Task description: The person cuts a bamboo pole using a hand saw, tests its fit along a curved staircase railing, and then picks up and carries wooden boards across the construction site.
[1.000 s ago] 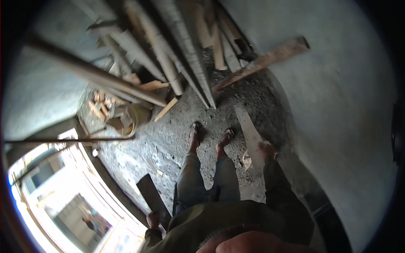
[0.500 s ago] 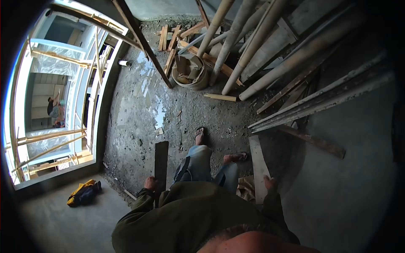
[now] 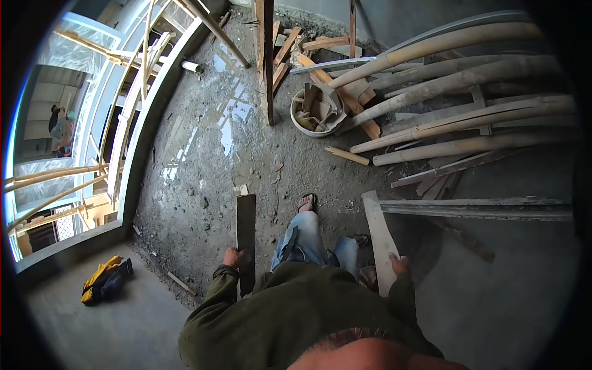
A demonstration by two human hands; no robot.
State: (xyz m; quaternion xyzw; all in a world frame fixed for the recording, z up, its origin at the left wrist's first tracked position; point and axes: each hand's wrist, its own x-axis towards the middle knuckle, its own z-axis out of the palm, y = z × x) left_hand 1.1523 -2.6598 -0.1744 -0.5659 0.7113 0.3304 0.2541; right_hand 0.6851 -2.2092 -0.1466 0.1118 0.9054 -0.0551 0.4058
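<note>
My left hand (image 3: 233, 258) is closed on the edge of a dark, flat board (image 3: 246, 231) that points forward beside my left leg. On the other side, my right hand (image 3: 400, 265) grips a paler flat board (image 3: 380, 237), which tapers a little and leans outward at its far end. The fingers of both hands are partly hidden behind the boards. Between the boards are my legs in worn jeans (image 3: 306, 231) and one sandalled foot (image 3: 307, 202).
A bucket of scraps (image 3: 297, 118) stands ahead, with bamboo poles (image 3: 444, 126) stacked to its right. An upright wooden post (image 3: 265, 68) rises nearby. A puddle (image 3: 227, 132) wets the rough ground. Left are a window frame (image 3: 132, 135) and a yellow-and-dark bundle (image 3: 106, 280). A person (image 3: 60, 126) is outside.
My view has turned and moved forward, bringing the bucket and poles closer. Both boards remain in my hands, and my feet have shifted with a step.
</note>
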